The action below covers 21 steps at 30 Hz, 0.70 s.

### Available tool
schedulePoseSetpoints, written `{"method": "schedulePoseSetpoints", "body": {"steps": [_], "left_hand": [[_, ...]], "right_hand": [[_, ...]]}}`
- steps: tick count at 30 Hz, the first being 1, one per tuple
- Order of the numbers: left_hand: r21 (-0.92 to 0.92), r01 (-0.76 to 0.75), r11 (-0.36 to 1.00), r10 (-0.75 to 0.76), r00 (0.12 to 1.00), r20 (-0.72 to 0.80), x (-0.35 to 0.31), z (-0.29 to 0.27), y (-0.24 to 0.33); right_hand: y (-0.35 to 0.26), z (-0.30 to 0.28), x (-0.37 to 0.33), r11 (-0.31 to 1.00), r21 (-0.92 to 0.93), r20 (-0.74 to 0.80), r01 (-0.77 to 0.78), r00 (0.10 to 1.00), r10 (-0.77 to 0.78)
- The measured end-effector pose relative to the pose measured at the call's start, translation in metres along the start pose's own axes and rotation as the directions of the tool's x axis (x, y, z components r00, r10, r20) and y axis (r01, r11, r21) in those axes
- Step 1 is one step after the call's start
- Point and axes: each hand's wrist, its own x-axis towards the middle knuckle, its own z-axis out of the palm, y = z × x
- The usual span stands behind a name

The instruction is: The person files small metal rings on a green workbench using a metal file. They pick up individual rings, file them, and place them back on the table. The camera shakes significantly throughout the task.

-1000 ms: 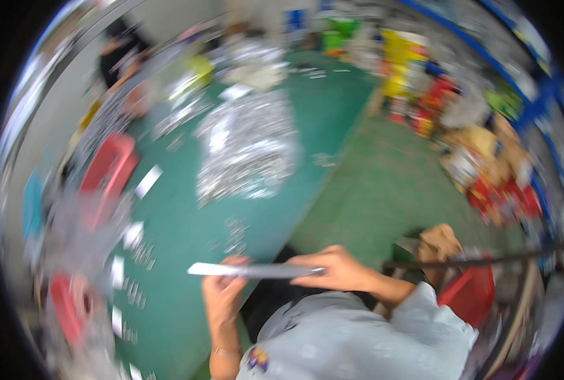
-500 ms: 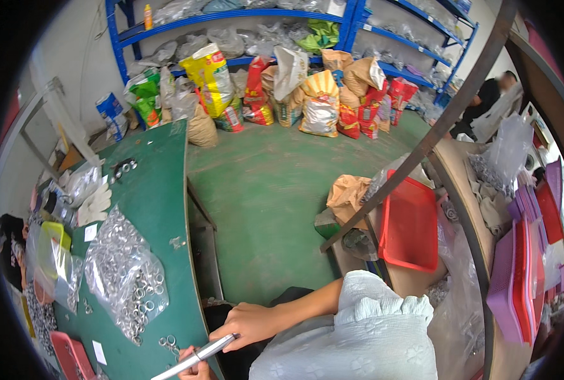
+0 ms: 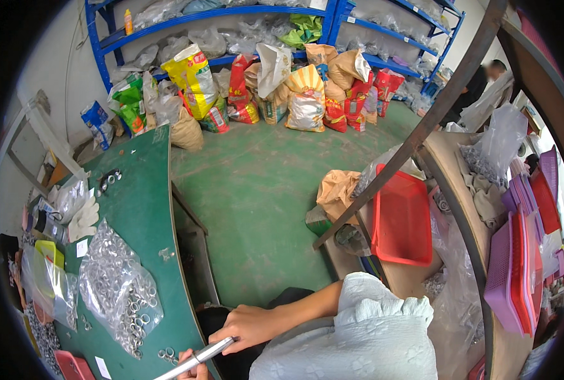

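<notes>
Holding silvery bar, apparently, view turned rightward

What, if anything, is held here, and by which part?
A slim silver bar: the right hand grips its upper-right end; the left hand holds it farther down, near the picture's lower edge.

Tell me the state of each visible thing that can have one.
Silver rod: slanting, held.
Left hand: closed on rod.
Right hand: closed on rod.
Clear bag: holding metal rings.
White glove: lying unworn.
Purple basket: stacked with others.
Brown paper bag: crumpled.
</notes>
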Motion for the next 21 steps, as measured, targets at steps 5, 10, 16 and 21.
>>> {"method": "schedulePoseSetpoints", "body": {"steps": [5, 10, 16, 21], "left_hand": [[-0.204, -0.184, 0.961, 0.203, 0.976, 0.075, 0.018, 0.007, -0.009], [-0.263, -0.221, 0.939, 0.268, 0.950, 0.158, 0.012, -0.005, -0.006], [-0.387, -0.239, 0.890, 0.326, 0.929, 0.177, 0.009, -0.017, -0.013], [-0.381, -0.249, 0.891, 0.337, 0.923, 0.185, 0.002, -0.024, -0.014]], "right_hand": [[-0.004, -0.013, -0.003, 0.986, -0.161, 0.015, -0.043, 0.999, 0.046], [-0.012, -0.009, 0.007, 0.996, -0.081, -0.060, 0.036, 0.997, -0.041], [-0.024, -0.005, 0.018, 0.991, -0.134, 0.032, 0.025, 0.999, -0.020], [-0.026, -0.001, 0.019, 0.995, -0.091, 0.050, 0.037, 0.998, -0.033]]}}
